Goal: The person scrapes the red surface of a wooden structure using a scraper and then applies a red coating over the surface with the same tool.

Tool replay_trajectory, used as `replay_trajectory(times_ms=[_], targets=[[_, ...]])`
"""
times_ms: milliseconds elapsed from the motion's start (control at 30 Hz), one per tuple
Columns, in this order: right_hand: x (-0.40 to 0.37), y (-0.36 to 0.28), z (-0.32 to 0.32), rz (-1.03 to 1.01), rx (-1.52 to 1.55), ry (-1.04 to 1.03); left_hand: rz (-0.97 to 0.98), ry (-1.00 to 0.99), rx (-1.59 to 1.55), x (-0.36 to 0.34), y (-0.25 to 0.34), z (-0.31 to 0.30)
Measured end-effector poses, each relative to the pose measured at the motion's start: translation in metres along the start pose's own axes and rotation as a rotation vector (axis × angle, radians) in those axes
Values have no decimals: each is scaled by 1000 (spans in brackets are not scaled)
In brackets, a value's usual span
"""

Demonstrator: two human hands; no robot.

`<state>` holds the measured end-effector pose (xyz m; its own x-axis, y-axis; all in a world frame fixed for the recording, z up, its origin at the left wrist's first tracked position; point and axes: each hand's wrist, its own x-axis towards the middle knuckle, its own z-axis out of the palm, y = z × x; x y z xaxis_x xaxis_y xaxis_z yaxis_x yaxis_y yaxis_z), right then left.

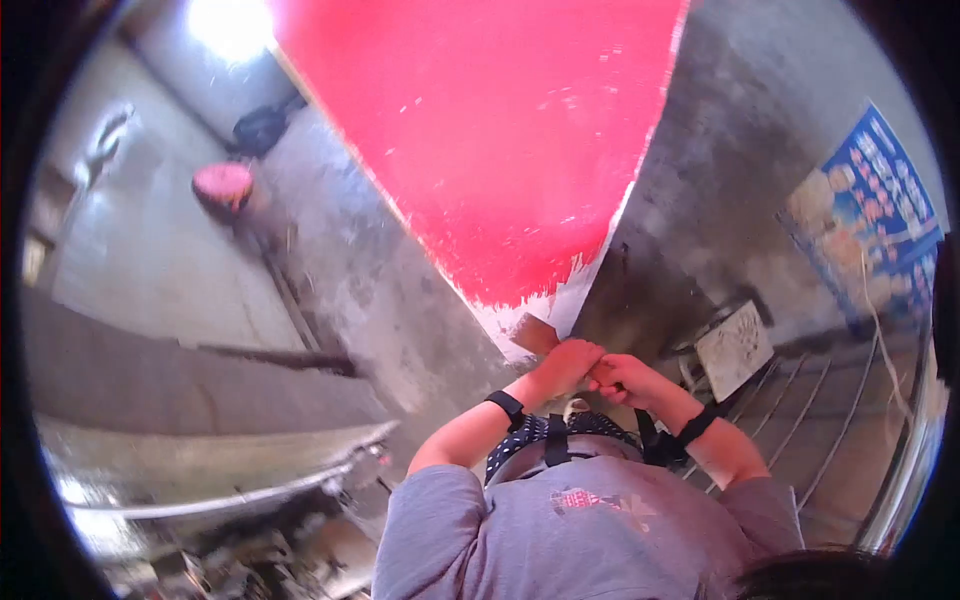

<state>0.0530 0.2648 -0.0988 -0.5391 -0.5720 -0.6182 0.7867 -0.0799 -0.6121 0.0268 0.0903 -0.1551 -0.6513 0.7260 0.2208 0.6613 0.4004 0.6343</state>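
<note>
A brown flat tool with a flared end (535, 335) points forward and left from my two hands. My left hand (570, 364) is closed around it just behind the flared part. Right beside it, my right hand (622, 380) has its fingers curled at the rear of the tool. The flared end overlaps the pale near tip of a long board (490, 322) in this view. Bright red coating (500, 170) covers most of this board, ending in a ragged, streaky edge near the tip. Whether the tool is a brush or a scraper, I cannot tell.
To the left stands a round stool with a pink top (223, 184), with a dark bag (262, 130) behind it. A blue printed poster (870, 205) is on the right, above a small pale-topped stand (735, 350) and metal bars (800, 410). Clutter lies at lower left.
</note>
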Motion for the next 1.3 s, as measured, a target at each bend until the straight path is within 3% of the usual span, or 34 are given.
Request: replay_trajectory(times_ms=[100, 200, 267, 400, 467, 600, 833, 1000, 1200, 1300], targets=[[-3, 24, 11, -9, 248, 39, 81, -83, -9, -3, -22, 15], [4, 43, 36, -85, 347, 128, 148, -149, 11, -9, -11, -18], [12, 56, 56, -162, 475, 79, 177, -201, 1, -17, -13, -31], [25, 63, 96, -222, 594, 131, 141, -414, 189, -32, -38, -37], [26, 65, 110, -246, 595, 161, 273, -329, 119, -39, -46, -39], [38, 63, 128, -261, 651, 213, 339, -353, 17, -45, -58, -45], [34, 18, 117, -152, 412, 253, 203, -285, -49, -28, -56, -57], [57, 26, 88, -158, 441, 205, 81, -364, -80, -26, -72, -44], [72, 50, 81, -176, 431, 253, 106, -371, -98, -36, -95, -16], [40, 23, 113, -179, 447, 254, 113, -295, -18, -30, -56, -55]])
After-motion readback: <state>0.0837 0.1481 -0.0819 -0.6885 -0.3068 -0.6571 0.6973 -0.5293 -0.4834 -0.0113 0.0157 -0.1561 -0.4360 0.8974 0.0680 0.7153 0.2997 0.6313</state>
